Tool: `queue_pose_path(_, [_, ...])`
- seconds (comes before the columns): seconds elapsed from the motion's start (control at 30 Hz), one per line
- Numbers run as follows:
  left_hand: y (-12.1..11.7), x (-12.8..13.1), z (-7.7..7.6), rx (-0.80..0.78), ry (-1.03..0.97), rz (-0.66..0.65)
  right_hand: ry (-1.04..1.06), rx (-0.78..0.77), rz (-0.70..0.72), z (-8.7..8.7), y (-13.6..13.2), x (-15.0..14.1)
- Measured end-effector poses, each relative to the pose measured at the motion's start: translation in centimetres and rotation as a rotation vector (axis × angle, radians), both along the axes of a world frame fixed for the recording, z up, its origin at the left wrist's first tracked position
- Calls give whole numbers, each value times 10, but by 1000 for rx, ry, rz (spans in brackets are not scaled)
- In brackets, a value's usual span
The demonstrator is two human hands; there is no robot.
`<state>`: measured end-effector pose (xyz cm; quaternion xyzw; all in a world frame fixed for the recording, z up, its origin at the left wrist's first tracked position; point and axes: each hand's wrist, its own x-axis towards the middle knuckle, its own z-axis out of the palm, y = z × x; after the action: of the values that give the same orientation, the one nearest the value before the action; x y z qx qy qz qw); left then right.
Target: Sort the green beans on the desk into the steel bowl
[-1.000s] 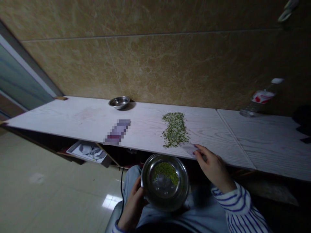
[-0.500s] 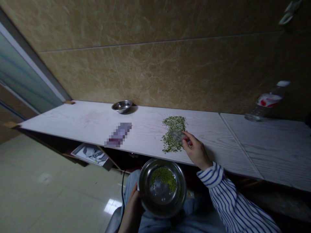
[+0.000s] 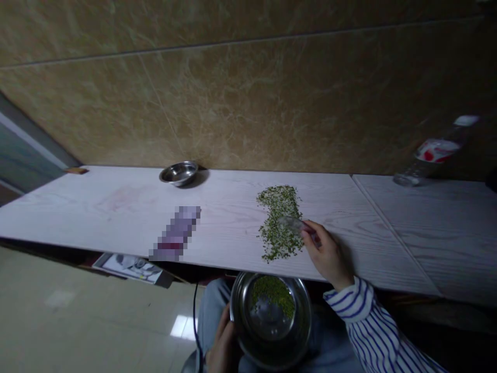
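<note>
My left hand (image 3: 224, 336) grips the left side of a shiny metal bowl (image 3: 271, 357) held above my lap, below the table edge. Small green beans (image 3: 267, 290) lie inside it, mostly toward the far and right side. On the white table, more green beans (image 3: 281, 197) are spread in a loose patch. My right hand (image 3: 324, 248) is at the right edge of this patch, with thumb and fingers pinched on a small see-through piece (image 3: 290, 223) held over the beans. Its exact kind cannot be made out.
A smaller metal bowl (image 3: 179, 174) stands by the wall. A blurred-out flat thing (image 3: 176, 233) lies at the table's front edge. A clear bottle (image 3: 435, 151) with a white cap stands at the right. Below the tabletop is an open drawer or box (image 3: 130, 267).
The camera view has shifted. My right hand has tilted the see-through piece, which now looks narrower. My left hand still holds the metal bowl over my lap.
</note>
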<state>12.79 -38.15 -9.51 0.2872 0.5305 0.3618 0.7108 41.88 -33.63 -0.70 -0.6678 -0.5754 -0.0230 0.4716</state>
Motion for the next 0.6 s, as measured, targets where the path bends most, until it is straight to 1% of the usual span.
queue_pose_path(0.07, [8,-2,2,-78,15,2,23,-19,-57,-2,0,0])
queue_pose_path(0.13, [14,-2,9,-174,5,1,42,-22,-100,-3,1,0])
queue_pose_path(0.17, [17,-2,15,-193,-26,6,50,-24,-111,-4,1,0])
queue_pose_path(0.27, [18,-3,30,-146,-171,-24,51,-30,-130,-4,2,1])
queue_pose_path(0.33, [14,-2,36,-87,-221,-45,41,-35,-134,-4,4,2])
queue_pose_path(0.4, [8,-1,36,-72,-251,-19,27,-41,-119,-3,5,2])
queue_pose_path(0.5, [-1,4,32,-49,-297,12,3,-45,-71,-3,6,2])
queue_pose_path(0.57, [-6,8,28,7,-282,49,-12,-39,-34,-4,6,2])
queue_pose_path(0.6, [-8,10,27,38,-244,68,-16,-34,-16,-5,6,2])
